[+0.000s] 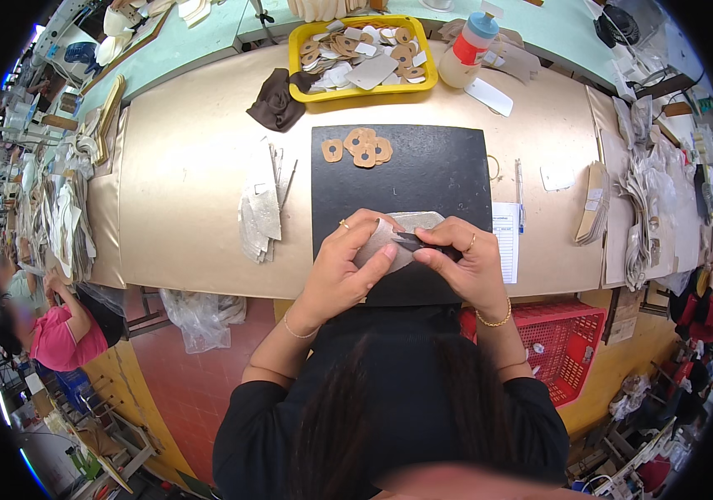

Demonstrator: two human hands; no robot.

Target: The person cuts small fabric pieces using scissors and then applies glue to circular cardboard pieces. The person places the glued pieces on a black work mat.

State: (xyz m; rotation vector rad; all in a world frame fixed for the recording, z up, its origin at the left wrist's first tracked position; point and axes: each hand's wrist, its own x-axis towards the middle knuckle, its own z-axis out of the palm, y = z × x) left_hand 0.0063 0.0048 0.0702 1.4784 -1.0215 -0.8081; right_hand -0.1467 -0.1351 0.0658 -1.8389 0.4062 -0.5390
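My left hand [355, 260] pinches a light grey fabric-like piece [377, 239], its edge folded up between thumb and fingers. In my right hand [466, 257] is a small black hand tool [407, 240] with a narrow tip, which meets the piece; its exact kind is hard to make out. Both hands are over the near part of a black mat [398, 187]. Another pale grey edge [417, 219] shows just beyond the fingers; whether it belongs to the same piece is unclear. Several tan cut-outs with dark holes [363, 155] lie toward the mat's far left.
A yellow basket [365, 95] of tan and white pieces stands at the back, beside a blue-capped bottle [467, 54]. Grey strips [259, 218] lie left of the mat, a printed sheet [506, 233] and pen [520, 196] right. A red crate [569, 321] sits below the table.
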